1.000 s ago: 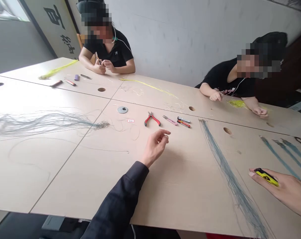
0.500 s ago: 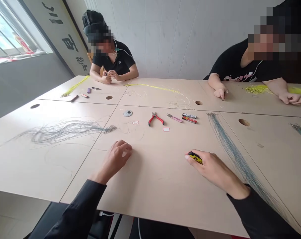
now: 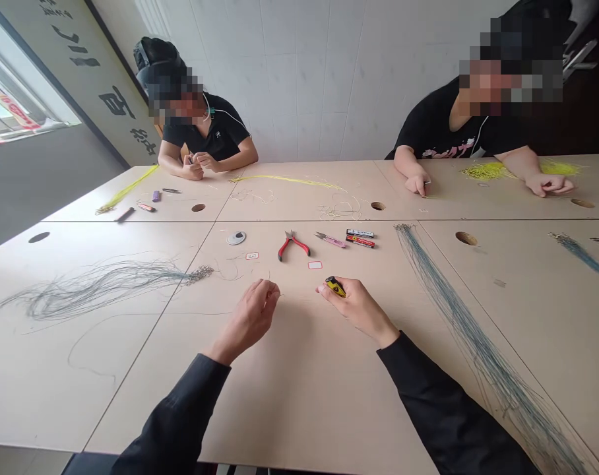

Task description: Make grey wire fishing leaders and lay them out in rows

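Note:
My left hand (image 3: 256, 315) is closed in a pinch above the near table. A fine grey line (image 3: 146, 314) runs left from it across the boards, and the bit in the fingertips is barely visible. Opposite, my right hand (image 3: 361, 305) grips what looks like a yellow-and-black lighter (image 3: 336, 285), its dark end pointing up and left. Both hands are close together with a gap between them. Beyond them lie red-handled pliers (image 3: 294, 245), pink-handled thread snips (image 3: 331, 239), two small printed cylinders (image 3: 360, 237) and two red-edged labels (image 3: 315, 265).
A bundle of grey-blue lines (image 3: 116, 284) with a knotted metallic end spreads at left. Another bundle (image 3: 452, 320) slants down at right. A round disc (image 3: 237, 238) sits near the table seam. Across the table, two people work with yellow strands (image 3: 280, 179). Round holes (image 3: 466, 238) pierce the tabletop.
My right hand has moved left with the lighter, bringing it nearer my left hand. My left hand has shifted slightly right, and the fine line trails behind it. The camera view has shifted.

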`<state>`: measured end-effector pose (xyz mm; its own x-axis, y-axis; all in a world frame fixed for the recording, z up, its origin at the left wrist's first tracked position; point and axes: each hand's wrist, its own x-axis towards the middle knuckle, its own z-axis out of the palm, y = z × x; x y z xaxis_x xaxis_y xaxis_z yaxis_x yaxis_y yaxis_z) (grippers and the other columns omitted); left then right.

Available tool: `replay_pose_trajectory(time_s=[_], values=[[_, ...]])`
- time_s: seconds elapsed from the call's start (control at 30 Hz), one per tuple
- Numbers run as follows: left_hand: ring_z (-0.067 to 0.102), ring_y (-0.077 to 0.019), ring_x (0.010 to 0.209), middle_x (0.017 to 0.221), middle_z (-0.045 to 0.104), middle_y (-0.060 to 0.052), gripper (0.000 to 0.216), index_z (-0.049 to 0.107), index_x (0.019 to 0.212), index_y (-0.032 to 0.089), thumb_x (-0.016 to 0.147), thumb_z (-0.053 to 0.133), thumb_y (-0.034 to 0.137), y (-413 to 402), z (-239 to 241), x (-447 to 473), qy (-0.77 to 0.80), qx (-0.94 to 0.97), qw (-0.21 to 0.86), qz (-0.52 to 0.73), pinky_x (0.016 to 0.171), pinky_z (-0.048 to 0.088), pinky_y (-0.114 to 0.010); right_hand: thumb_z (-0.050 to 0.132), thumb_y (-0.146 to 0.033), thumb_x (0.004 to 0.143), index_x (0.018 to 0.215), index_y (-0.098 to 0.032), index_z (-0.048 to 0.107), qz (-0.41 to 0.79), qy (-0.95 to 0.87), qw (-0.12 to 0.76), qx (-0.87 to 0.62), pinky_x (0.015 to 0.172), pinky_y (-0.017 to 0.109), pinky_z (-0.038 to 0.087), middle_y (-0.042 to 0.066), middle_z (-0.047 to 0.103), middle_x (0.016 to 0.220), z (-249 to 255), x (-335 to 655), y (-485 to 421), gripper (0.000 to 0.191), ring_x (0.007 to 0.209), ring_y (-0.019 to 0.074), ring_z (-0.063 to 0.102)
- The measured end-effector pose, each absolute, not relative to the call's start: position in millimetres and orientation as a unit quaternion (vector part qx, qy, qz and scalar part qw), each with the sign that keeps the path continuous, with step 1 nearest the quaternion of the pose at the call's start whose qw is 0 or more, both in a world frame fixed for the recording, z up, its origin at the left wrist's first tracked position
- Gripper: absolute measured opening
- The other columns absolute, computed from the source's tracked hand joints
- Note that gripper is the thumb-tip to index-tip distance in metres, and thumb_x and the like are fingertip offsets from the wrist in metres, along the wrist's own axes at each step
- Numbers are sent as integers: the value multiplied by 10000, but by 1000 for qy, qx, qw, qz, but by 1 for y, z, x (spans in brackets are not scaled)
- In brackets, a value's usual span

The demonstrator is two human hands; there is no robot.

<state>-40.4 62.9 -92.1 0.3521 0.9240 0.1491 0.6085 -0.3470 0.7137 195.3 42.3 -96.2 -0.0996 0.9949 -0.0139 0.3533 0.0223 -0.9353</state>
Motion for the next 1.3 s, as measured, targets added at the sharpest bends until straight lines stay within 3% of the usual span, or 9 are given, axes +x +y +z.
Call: replay_pose_trajectory(time_s=[0.2,0.3,0.5,0.8,0.93,1.03,1.3], values=[[490,-146,710,777,558,-19,260,500,839,198,953,432,421,77,-96,7,431,692,477,327,645,385,-264,587,-470,862,1041,-166,666,432,-587,428,-535,599,233,351,-24,498,692,-102,196,48,361,618,110,401],[420,-121,619,677,470,16,324,468,800,194,939,444,486,86,-102,29,411,671,524,325,571,339,-247,573,-481,875,1023,-166,670,400,-588,456,-536,618,239,368,-7,541,720,-106,201,48,360,641,120,437],[281,-93,543,623,356,49,361,472,779,188,911,491,523,97,-113,48,388,668,545,325,502,234,-236,572,-464,884,942,-162,663,374,-574,477,-551,629,233,393,1,597,746,-116,212,52,320,660,124,491],[334,-103,591,661,401,45,283,484,911,200,911,531,480,94,-119,40,358,625,590,365,555,277,-230,560,-402,882,1080,-159,680,374,-596,418,-575,725,259,436,59,694,939,-114,211,52,336,789,163,589],[389,-109,624,657,422,51,250,462,1009,224,911,549,438,91,-117,41,348,590,617,387,608,321,-228,554,-415,891,1031,-153,692,399,-608,395,-562,672,251,416,40,672,844,-115,208,50,327,714,146,545],[415,-116,627,644,442,46,267,482,1016,219,905,550,452,90,-116,42,349,588,620,385,621,337,-237,528,-436,910,901,-156,690,404,-614,399,-548,617,238,382,14,624,759,-116,207,50,324,644,124,476],[459,-122,636,652,486,36,285,522,1036,209,894,560,453,92,-118,44,357,591,610,388,624,350,-241,542,-446,884,825,-158,646,434,-599,392,-547,551,233,313,-27,455,641,-113,207,51,311,590,109,367]])
